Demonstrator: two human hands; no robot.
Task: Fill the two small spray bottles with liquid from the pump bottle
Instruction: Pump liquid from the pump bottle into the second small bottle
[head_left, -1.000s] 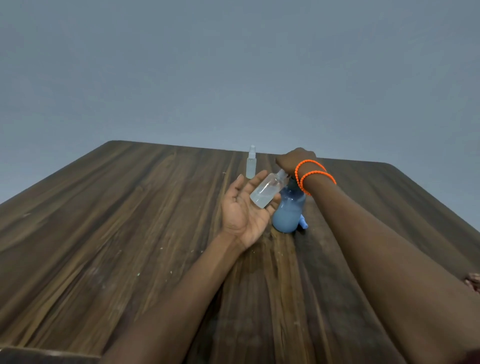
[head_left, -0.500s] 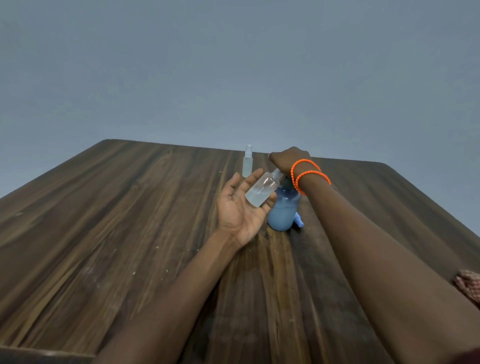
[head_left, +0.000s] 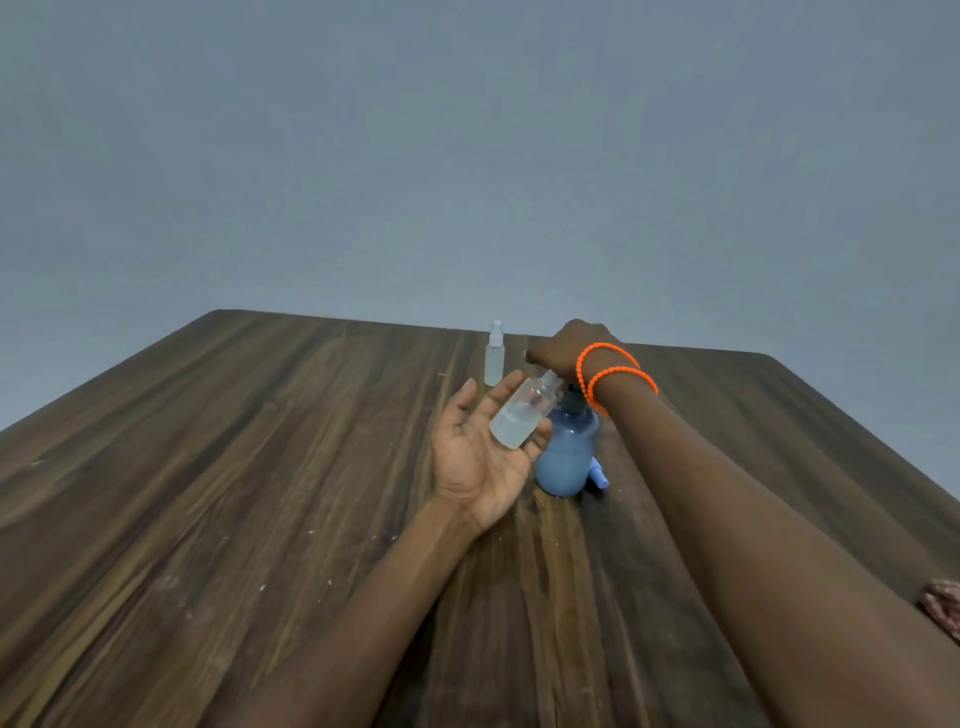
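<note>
My left hand (head_left: 475, 457) holds an uncapped small clear bottle (head_left: 522, 415) tilted, pinched between thumb and fingers, its mouth up against the pump's spout; pale liquid fills its lower part. The blue pump bottle (head_left: 566, 460) stands on the table just right of that hand. My right hand (head_left: 563, 348), with orange bead bracelets on the wrist, rests on top of the pump head and hides it. A second small spray bottle (head_left: 494, 356), capped and upright, stands farther back.
A small blue cap or nozzle piece (head_left: 598, 473) lies against the pump bottle's right side. The dark wooden table (head_left: 260, 467) reaches to the far edge below a grey wall. A bit of patterned cloth (head_left: 943, 605) shows at the right edge.
The view shifted slightly. My right hand has stayed on the pump head and my left hand keeps the small bottle at the spout; little else differs.
</note>
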